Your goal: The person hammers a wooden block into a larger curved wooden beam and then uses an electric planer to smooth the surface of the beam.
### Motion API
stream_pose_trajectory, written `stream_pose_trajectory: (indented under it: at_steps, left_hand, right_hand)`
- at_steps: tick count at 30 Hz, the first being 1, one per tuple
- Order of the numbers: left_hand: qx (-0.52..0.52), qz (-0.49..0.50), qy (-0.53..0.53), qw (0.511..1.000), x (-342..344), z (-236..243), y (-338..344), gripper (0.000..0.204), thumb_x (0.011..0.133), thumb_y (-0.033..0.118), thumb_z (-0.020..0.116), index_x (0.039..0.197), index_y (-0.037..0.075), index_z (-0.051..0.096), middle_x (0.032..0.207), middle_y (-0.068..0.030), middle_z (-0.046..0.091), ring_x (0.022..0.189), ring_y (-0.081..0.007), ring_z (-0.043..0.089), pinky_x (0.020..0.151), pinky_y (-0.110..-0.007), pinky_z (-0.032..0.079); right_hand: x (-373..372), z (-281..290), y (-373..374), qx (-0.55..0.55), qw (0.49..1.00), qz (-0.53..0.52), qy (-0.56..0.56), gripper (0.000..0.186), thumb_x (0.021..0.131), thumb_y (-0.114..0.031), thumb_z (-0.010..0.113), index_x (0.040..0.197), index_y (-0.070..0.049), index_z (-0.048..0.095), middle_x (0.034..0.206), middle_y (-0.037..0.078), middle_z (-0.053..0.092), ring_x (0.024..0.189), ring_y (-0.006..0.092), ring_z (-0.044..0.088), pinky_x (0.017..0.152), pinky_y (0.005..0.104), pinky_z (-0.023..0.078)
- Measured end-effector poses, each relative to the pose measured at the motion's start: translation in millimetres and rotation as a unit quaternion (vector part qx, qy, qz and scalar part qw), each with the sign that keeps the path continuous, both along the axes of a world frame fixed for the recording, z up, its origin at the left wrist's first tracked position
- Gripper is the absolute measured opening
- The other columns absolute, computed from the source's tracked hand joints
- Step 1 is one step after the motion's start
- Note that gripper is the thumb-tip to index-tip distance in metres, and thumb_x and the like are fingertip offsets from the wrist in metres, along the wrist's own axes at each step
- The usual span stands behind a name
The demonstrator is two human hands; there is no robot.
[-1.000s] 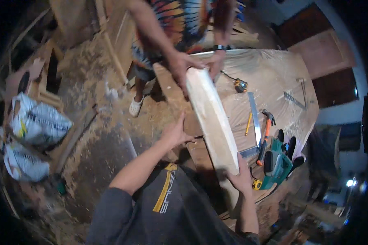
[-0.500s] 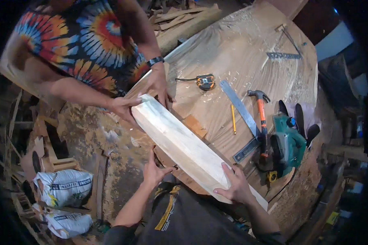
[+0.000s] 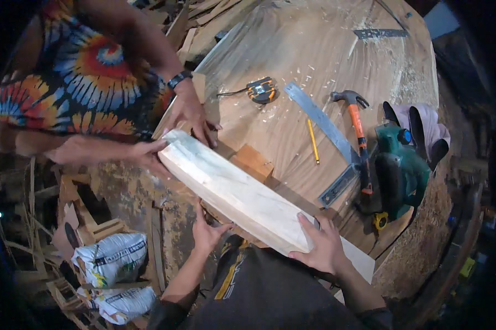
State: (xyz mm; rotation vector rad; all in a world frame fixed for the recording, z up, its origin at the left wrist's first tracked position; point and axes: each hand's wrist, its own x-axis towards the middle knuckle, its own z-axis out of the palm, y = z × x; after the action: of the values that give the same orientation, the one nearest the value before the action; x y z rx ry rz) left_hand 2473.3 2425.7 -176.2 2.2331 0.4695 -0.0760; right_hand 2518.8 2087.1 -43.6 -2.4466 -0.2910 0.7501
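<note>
A long pale squared timber [image 3: 231,190] lies slantwise before me, its far end up to the left. My right hand [image 3: 322,245] grips its near end, thumb on one side and fingers over the top. My left hand [image 3: 207,234] is beside the timber's lower long edge, thumb and forefinger spread apart; whether its fingertips touch the wood is hard to tell. At the far end, a co-worker's hand [image 3: 152,157] holds the timber's end, and the co-worker's other hand [image 3: 190,113] rests just beyond it. A small brown wood block [image 3: 253,163] sits alongside the timber.
On the wooden slab table [image 3: 292,49] lie a tape measure [image 3: 260,90], a yellow pencil [image 3: 313,141], a steel square [image 3: 322,121], a claw hammer [image 3: 358,126] and a green power planer [image 3: 399,165] beside gloves [image 3: 421,124]. White sacks [image 3: 113,258] and wood scraps stand at lower left.
My view has shifted, so the table's things sit differently in it. The timber's far end and the co-worker's hands appear farther left. My right hand keeps its grip.
</note>
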Motion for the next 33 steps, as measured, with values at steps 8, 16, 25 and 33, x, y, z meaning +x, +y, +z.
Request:
stream_pose_trajectory:
  at_steps: [8,16,25,33]
  left_hand:
    - [-0.003,-0.002,0.12,0.993,-2,3,1,0.133,0.061,0.046,0.095,0.16,0.01,0.014,0.121,-0.0277,0.068,0.112,-0.0426,0.067,0.092,-0.048,0.054]
    - [-0.02,0.001,0.048,0.999,-7,14,11,0.135,0.063,0.047,0.094,0.161,0.008,0.01,0.13,-0.0332,0.061,0.115,-0.0495,0.063,0.096,-0.051,0.052]
    - [-0.033,-0.027,0.118,0.992,-15,17,17,0.139,0.061,0.061,0.09,0.162,0.008,0.01,0.118,-0.0348,0.065,0.106,-0.0496,0.067,0.091,-0.053,0.053]
    - [-0.005,-0.027,0.01,1.0,-23,-21,18,0.136,0.064,0.058,0.089,0.16,0.003,0.01,0.121,-0.0342,0.064,0.111,-0.0505,0.063,0.095,-0.052,0.051]
  right_hand:
    - [-44,-13,-59,-0.019,1.0,0.02,-0.002,0.104,0.067,-0.044,0.089,0.154,-0.01,0.043,0.152,0.028,0.041,0.138,0.0467,0.042,0.111,0.0509,0.04]
    - [-35,-15,-65,0.089,0.988,-0.017,0.126,0.117,0.066,-0.032,0.096,0.158,-0.001,0.03,0.155,0.021,0.044,0.14,0.0302,0.047,0.115,0.044,0.041]
    - [-50,-21,-64,-0.002,0.998,0.052,0.038,0.104,0.074,-0.014,0.087,0.16,-0.003,0.029,0.151,0.02,0.05,0.138,0.0268,0.049,0.114,0.0393,0.04]
    - [-57,-25,-59,0.069,0.997,0.034,-0.002,0.099,0.074,-0.015,0.086,0.157,0.002,0.033,0.151,0.022,0.049,0.139,0.0299,0.048,0.116,0.0384,0.037]
